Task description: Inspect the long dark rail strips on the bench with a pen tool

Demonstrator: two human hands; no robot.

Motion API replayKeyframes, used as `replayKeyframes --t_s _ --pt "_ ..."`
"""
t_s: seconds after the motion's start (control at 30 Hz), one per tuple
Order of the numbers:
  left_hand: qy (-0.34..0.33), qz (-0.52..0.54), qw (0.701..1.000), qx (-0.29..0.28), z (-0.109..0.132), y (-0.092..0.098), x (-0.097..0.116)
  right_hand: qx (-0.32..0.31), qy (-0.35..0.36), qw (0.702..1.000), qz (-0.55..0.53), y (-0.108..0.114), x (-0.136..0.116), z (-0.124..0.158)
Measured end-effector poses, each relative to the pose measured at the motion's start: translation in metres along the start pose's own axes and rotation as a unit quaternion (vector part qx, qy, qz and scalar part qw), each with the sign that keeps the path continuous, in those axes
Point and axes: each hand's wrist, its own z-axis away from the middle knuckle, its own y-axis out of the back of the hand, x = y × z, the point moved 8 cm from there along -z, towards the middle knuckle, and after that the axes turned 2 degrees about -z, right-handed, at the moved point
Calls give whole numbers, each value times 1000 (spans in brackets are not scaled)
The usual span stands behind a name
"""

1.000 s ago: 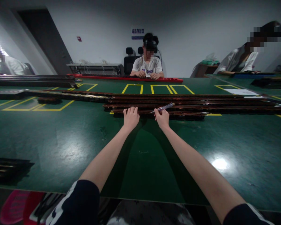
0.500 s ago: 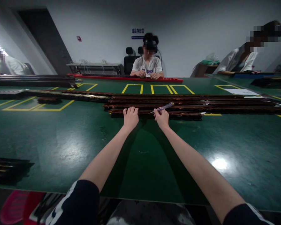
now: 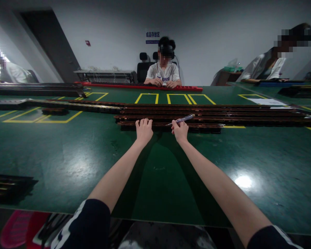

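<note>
My left hand [image 3: 144, 131] lies over the nearest dark strip [image 3: 204, 129], its fingers bent over the strip's edge. That strip is long and narrow with copper-coloured lines, and its underside is hidden. Between the fingers of my right hand [image 3: 180, 132] is a screwdriver [image 3: 186, 118] with a clear, purplish handle and a thin shaft. The shaft points left and down toward the strip; whether its tip touches cannot be made out. Right behind lies a bundle of similar dark strips [image 3: 248, 114], set side by side.
The green table [image 3: 158, 186] has yellow tape outlines. More dark strips [image 3: 7, 185] lie at the front left, and dark bars [image 3: 36, 90] at the far left. Across the table a person [image 3: 162, 72] works at a red rail [image 3: 191, 88]. Other people sit at both sides.
The nearest strip has slid slightly left, with my left hand shifting a little the same way. My right hand and the screwdriver have moved slightly right.
</note>
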Motion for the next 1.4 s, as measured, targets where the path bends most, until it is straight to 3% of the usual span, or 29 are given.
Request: replayKeyframes --t_s 0.43,0.87,1.4 --pt "-7 40 999 26 -1 -1 -4 5 -28 1000 -7 0 7 -2" --pt "-38 53 998 16 -3 -10 -1 8 -33 999 -13 1 4 0" --pt "-35 54 998 2 -3 -8 1 -34 -17 998 -58 -7 3 0"
